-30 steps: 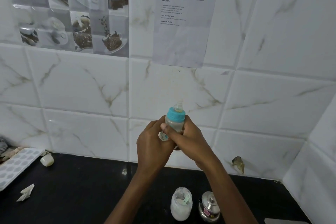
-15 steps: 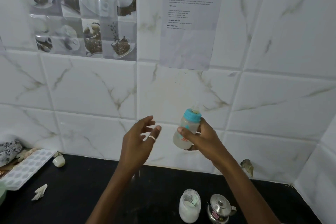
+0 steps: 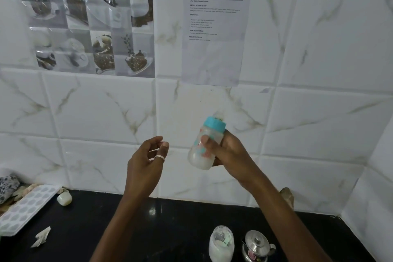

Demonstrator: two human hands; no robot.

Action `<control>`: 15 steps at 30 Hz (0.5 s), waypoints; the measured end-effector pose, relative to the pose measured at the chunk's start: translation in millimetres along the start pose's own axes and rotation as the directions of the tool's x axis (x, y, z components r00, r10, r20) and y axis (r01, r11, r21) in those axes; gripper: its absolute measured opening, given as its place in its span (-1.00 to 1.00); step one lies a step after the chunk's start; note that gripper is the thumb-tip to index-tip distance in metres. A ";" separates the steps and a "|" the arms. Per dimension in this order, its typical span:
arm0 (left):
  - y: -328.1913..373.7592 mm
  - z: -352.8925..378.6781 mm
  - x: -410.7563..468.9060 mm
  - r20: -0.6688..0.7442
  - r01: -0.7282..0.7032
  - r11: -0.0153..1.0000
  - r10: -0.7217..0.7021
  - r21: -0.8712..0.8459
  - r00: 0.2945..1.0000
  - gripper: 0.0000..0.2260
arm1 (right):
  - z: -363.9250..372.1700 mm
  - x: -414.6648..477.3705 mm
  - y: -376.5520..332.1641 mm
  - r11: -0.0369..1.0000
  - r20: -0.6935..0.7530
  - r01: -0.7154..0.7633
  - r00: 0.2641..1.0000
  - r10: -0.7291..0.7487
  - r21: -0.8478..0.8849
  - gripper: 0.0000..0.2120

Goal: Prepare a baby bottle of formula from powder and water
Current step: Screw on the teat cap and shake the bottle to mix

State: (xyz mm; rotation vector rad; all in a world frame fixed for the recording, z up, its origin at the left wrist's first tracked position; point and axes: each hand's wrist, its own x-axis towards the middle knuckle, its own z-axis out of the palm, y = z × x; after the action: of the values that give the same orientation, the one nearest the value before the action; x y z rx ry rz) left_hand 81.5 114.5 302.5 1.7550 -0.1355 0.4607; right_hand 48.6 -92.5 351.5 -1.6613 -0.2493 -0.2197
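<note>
My right hand grips a small clear baby bottle with a teal collar and a clear teat, held up in front of the tiled wall and tilted to the right. Whitish liquid fills its lower part. My left hand hovers a short way to the left of the bottle, fingers loosely curled and apart, holding nothing; a pale ring sits on its thumb. On the black counter below stand a clear jar of white powder and a small steel kettle with a lid.
A white ice tray lies at the counter's left edge, with patterned cloth behind it. A small white cap and a crumpled paper scrap lie nearby. A printed sheet hangs on the wall.
Both hands were clasped around the bottle a second ago. My left hand has let go and moved left; my right hand keeps the bottle, now tilted more. The view shifted upward.
</note>
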 end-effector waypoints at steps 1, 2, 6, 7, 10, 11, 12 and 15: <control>0.0 0.3 0.1 0.005 0.004 1.000 -0.004 0.001 1.000 -0.76 | -1.7 0.0 -1.1 1.000 -0.005 0.019 1.000 -0.019 -0.001 -0.60; 0.4 0.0 0.0 0.008 0.008 1.000 -0.008 -0.002 1.000 -0.77 | -4.9 3.4 -3.3 0.997 -0.055 0.050 0.997 -0.047 0.061 -0.62; 1.0 -0.8 -0.2 0.009 0.022 1.000 -0.022 -0.020 1.000 -0.77 | -21.6 24.0 -22.6 0.811 -0.356 0.259 0.932 -0.067 0.525 -0.58; 1.0 -0.6 0.2 0.010 0.026 0.999 -0.026 -0.022 1.000 -0.76 | -21.0 27.1 -25.5 0.795 -0.370 0.279 0.926 -0.075 0.539 -0.57; 1.6 1.2 3.2 0.015 0.038 0.999 -0.038 -0.028 0.999 -0.79 | -3.6 22.1 -22.6 0.955 -0.179 0.102 0.982 -0.053 0.277 -0.60; 1.7 1.8 4.3 0.016 0.038 0.999 -0.038 -0.030 0.999 -0.81 | 1.6 18.2 -18.2 0.987 -0.084 0.047 0.996 -0.034 0.154 -0.59; 2.2 2.7 5.0 0.018 0.036 0.999 -0.035 -0.030 0.999 -0.82 | 3.7 16.1 -14.2 0.996 -0.048 0.030 0.998 -0.026 0.081 -0.56; 2.1 2.5 6.4 0.024 0.033 0.999 -0.033 -0.039 0.999 -0.84 | -1.5 17.8 -16.3 0.926 -0.186 0.108 0.982 -0.042 0.363 -0.52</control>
State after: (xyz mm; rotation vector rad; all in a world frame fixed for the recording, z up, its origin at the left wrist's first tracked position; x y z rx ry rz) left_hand 87.3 112.6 306.4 1.7222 -0.1310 0.4112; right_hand 60.9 -91.7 372.4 -1.2483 -0.2070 -0.3530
